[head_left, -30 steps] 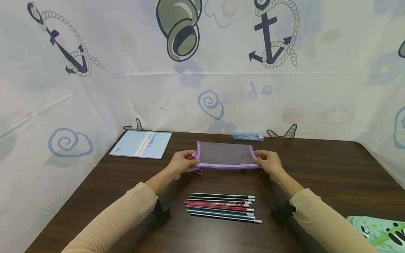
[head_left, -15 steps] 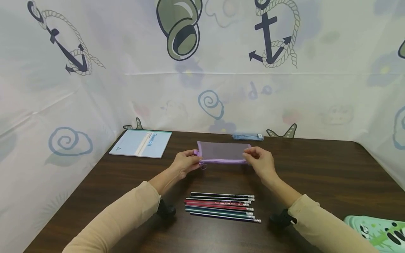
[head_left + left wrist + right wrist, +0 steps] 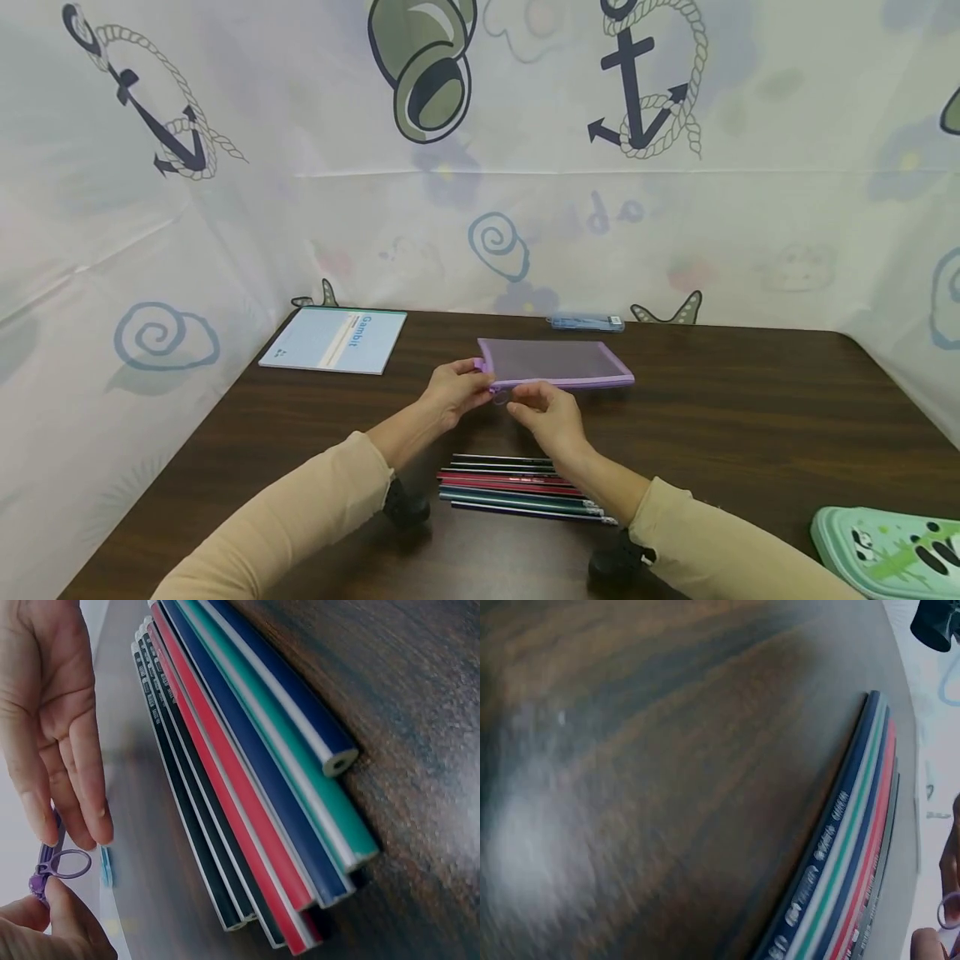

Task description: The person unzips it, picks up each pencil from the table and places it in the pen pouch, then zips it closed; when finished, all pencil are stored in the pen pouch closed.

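My left hand point(image 3: 455, 392) pinches the left end of a flat purple mesh zip pouch point(image 3: 555, 360), at the side tab and zip corner. A round zip-pull ring point(image 3: 69, 864) hangs there beside the fingertips. My right hand point(image 3: 553, 419) reaches in from the right, fingers and thumb relaxed, with its fingertips close by the ring and the pouch's front edge. In the left wrist view the right hand point(image 3: 52, 720) comes down toward the ring with nothing gripped. Below the pouch several pencils point(image 3: 510, 487) in black, red, green and navy lie side by side; my right forearm covers some eraser ends.
A light blue notebook point(image 3: 336, 340) lies at the back left. At the back edge sits a blue clear packet point(image 3: 587, 322). A green panda-printed case point(image 3: 892, 546) is at the front right. The patterned white cloth point(image 3: 555, 250) rises behind the table.
My right hand has left the pouch's right end and moved left to the zip-pull ring. My left hand, still pinching the pouch, has shifted slightly right with it.
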`<state>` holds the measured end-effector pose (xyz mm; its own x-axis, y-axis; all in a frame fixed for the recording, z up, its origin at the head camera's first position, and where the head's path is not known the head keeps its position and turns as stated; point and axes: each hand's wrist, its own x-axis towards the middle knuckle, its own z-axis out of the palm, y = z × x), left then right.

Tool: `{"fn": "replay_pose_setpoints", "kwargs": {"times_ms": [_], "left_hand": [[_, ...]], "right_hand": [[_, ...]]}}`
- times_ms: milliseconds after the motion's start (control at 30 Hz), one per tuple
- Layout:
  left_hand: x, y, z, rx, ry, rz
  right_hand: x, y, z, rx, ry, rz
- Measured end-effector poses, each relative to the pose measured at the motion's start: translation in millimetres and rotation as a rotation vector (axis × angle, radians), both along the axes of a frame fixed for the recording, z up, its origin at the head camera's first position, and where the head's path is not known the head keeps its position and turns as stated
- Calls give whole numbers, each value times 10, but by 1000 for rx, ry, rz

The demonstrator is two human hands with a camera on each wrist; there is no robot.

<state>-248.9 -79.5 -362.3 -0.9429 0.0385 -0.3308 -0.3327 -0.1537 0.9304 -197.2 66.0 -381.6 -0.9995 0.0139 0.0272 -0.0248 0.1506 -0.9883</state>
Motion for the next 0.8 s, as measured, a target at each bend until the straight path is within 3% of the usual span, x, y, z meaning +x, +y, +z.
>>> {"fn": "replay_pose_setpoints", "kwargs": {"times_ms": [467, 633, 800], "left_hand": [[19, 56, -10, 10, 12, 4], [19, 48, -29, 6, 23, 8], [20, 38, -58, -7, 49, 3]], "right_hand": [[29, -84, -16, -197, -38, -20], [-19, -64, 4, -164, 6, -10], [-76, 7, 24, -32, 44, -12]]}}
